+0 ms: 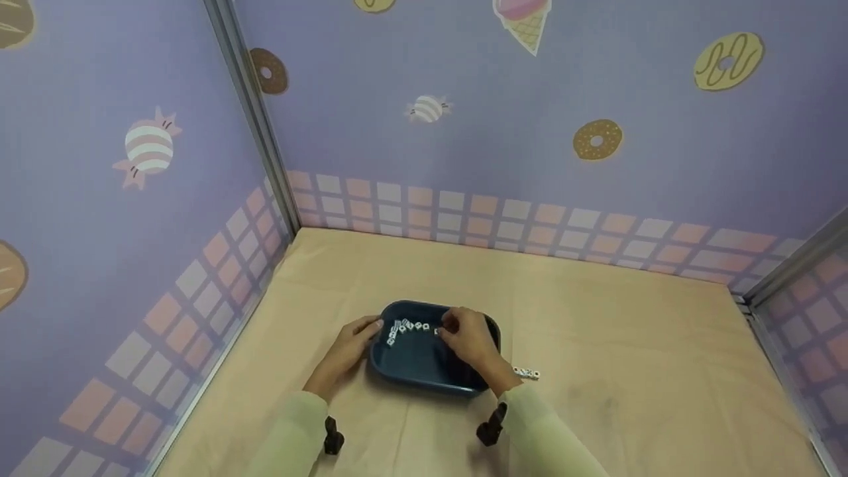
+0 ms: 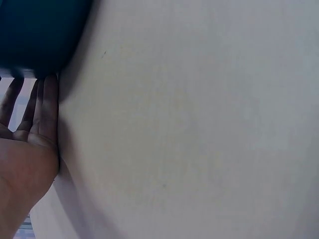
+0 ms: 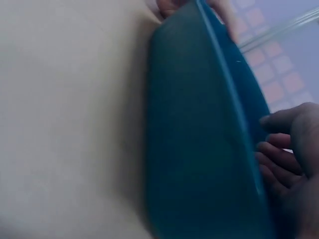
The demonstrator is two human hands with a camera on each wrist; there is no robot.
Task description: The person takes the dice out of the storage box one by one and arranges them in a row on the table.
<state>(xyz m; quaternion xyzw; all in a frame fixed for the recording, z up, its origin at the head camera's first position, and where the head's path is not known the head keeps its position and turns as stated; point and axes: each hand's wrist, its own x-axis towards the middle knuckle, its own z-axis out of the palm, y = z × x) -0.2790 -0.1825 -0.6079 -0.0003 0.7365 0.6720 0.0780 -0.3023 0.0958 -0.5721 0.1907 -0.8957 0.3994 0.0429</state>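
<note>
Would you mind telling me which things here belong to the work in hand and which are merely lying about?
In hand:
- dark blue tray, on the table
- white beads in a row inside the tray
- left hand, fingers straight against the tray's left side
- right hand, fingers curled over the tray by the beads

Lying about:
- short string of beads on the tablecloth, right of the tray

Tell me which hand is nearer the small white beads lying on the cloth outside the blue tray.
Right. The right hand reaches into the blue tray, on the side nearest the loose beads; the left hand rests at the tray's far side.
</note>
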